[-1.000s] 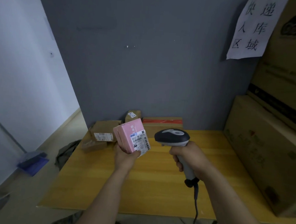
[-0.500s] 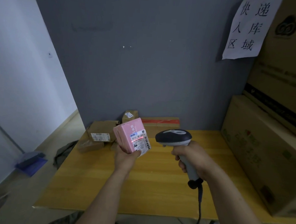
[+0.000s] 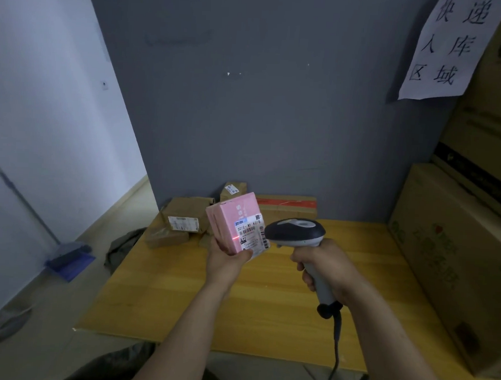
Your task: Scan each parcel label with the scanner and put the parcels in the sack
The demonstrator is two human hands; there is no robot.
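My left hand [image 3: 228,261] grips a pink parcel [image 3: 230,218] from below and holds it above the wooden table [image 3: 180,296]. Its white label [image 3: 252,233] faces the scanner, and a red scan line lies across the label's left part. The black and grey scanner [image 3: 296,232] sits just right of the parcel, its head close to the label, with my right hand [image 3: 323,266] wrapped round the handle. A cable hangs down from the handle. A dark green sack [image 3: 121,248] lies on the floor by the table's far left corner.
Several brown parcels [image 3: 183,224] are piled at the table's back left against the grey wall. Large cardboard boxes [image 3: 457,258] are stacked along the right side. A blue broom [image 3: 68,260] leans on the white wall at left.
The scanner head has moved closer to the pink parcel's label. The red scan line stays on the label. The view has shifted slightly to the left.
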